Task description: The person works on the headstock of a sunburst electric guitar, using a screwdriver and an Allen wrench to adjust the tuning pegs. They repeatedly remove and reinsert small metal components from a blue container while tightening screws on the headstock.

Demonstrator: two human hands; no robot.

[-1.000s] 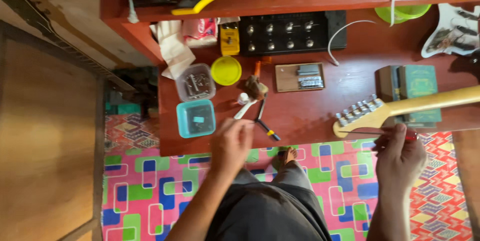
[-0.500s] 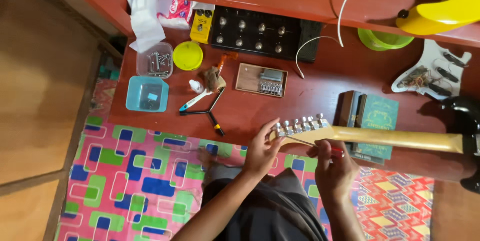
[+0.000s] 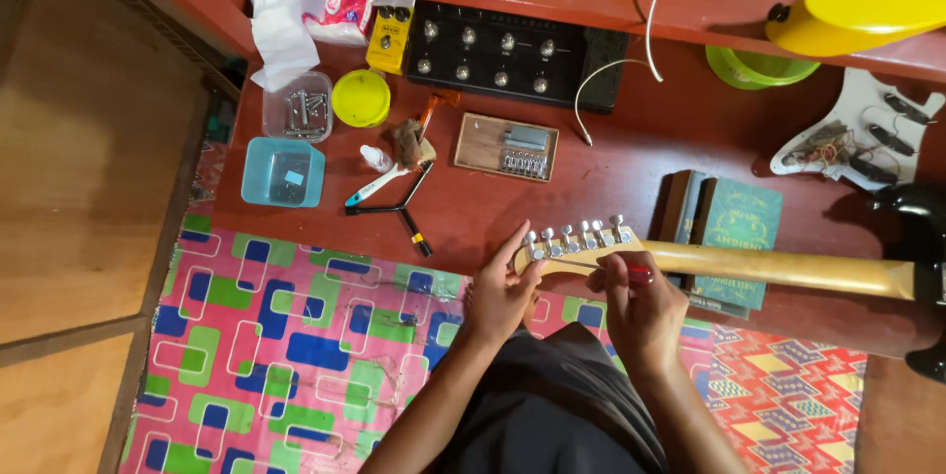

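From the head view, we look straight down on a red bench (image 3: pixel 473 213) where a guitar neck (image 3: pixel 778 267) lies across the front edge, its headstock (image 3: pixel 576 245) with a row of chrome tuners pointing left. Our left hand (image 3: pixel 501 292) cups the tip of the headstock, fingers curled round its end in a steadying grip. Our right hand (image 3: pixel 641 306) is clenched on a small red-handled tool (image 3: pixel 639 273) laid along the underside of the headstock, just beside the tuners. We judge the work in hand to be on the tuning machines or strings at the head; the next move calls for keeping the neck steady while the tool is set true. Behind, well apart, sit a black pedal unit (image 3: pixel 507 55), a yellow lid (image 3: pixel 361 98), a blue tub (image 3: pixel 284 171) and two green books (image 3: pixel 724 223).
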